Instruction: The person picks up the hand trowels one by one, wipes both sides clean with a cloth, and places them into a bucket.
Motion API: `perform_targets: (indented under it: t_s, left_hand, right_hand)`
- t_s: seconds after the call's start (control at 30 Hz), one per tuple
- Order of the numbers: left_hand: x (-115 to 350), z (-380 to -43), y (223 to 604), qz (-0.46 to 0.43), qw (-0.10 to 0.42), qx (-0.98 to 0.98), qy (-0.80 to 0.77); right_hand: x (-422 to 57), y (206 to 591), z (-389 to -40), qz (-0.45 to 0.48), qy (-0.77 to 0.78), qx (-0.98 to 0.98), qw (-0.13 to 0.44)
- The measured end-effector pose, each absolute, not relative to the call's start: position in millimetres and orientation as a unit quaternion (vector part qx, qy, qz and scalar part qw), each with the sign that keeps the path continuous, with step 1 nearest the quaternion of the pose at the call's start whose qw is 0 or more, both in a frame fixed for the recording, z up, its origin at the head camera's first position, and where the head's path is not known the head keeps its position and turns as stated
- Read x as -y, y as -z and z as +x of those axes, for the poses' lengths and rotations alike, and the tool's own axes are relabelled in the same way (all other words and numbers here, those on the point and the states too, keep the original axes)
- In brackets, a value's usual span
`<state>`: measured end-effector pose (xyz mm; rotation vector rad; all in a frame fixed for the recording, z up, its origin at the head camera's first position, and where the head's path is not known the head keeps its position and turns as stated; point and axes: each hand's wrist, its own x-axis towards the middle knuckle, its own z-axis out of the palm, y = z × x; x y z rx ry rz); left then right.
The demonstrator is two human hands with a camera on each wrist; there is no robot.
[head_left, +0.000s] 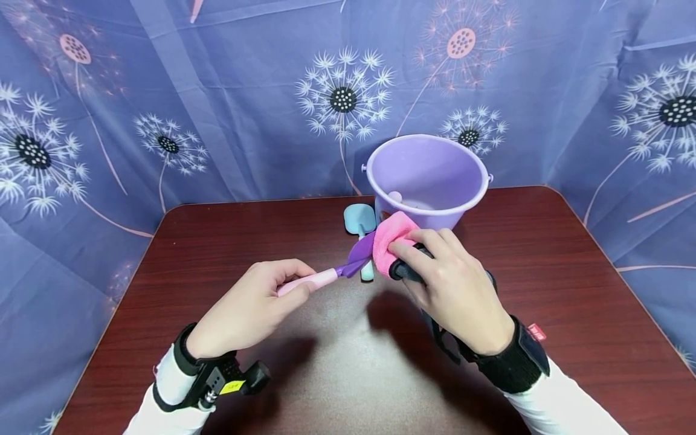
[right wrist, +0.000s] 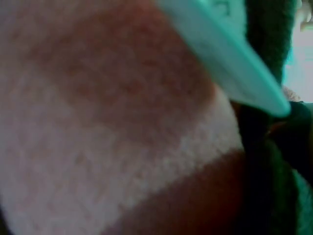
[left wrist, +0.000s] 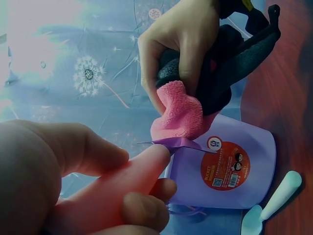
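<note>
My left hand (head_left: 255, 302) grips the pale pink handle of a toy shovel (head_left: 307, 283), whose purple blade points up and right. My right hand (head_left: 454, 284) holds a fuzzy pink cloth (head_left: 393, 237) bunched against the blade's end and covering part of it. In the left wrist view the cloth (left wrist: 178, 115) hangs from the right hand (left wrist: 183, 34) right at the purple blade (left wrist: 181, 143). A black device partly hides the right palm. The right wrist view is a blurred close-up in which neither cloth nor shovel can be made out.
Just beyond the cloth stands a light purple bucket (head_left: 375, 181), with a small pale round thing (head_left: 395, 197) inside. A light blue toy shovel (head_left: 359, 219) lies on the dark red-brown table (head_left: 228, 235) beside it. A blue dandelion-print cloth (head_left: 244, 109) hangs behind.
</note>
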<state>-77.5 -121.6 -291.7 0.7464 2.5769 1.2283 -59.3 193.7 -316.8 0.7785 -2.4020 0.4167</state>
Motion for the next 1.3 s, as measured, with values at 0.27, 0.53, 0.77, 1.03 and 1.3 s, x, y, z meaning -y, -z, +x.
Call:
perform_targets:
  t_s: [0.27, 0.53, 0.77, 1.03, 1.3]
  left_hand:
    - [118.6, -76.8, 293.5, 0.248, 0.093, -0.873, -0.409]
    - [117.5, -77.3, 295.8, 0.245, 0.085, -0.878, -0.403]
    - [117.2, -78.4, 296.0, 0.249, 0.074, -0.878, -0.402]
    - [118.2, -78.0, 292.7, 0.241, 0.071, -0.879, -0.406]
    - [121.6, -77.6, 289.5, 0.235, 0.061, -0.884, -0.4]
  right_hand:
    - [-189.2, 316.7, -55.7, 0.309, -0.158, 0.895, 0.279]
    - [-186.9, 316.0, -53.5, 0.334, -0.156, 0.89, 0.266]
    - [-186.2, 316.1, -52.9, 0.342, -0.147, 0.893, 0.253]
    - [-187.4, 316.9, -54.2, 0.338, -0.126, 0.9, 0.243]
    - [-187.7, 319.7, -56.3, 0.34, -0.118, 0.902, 0.238]
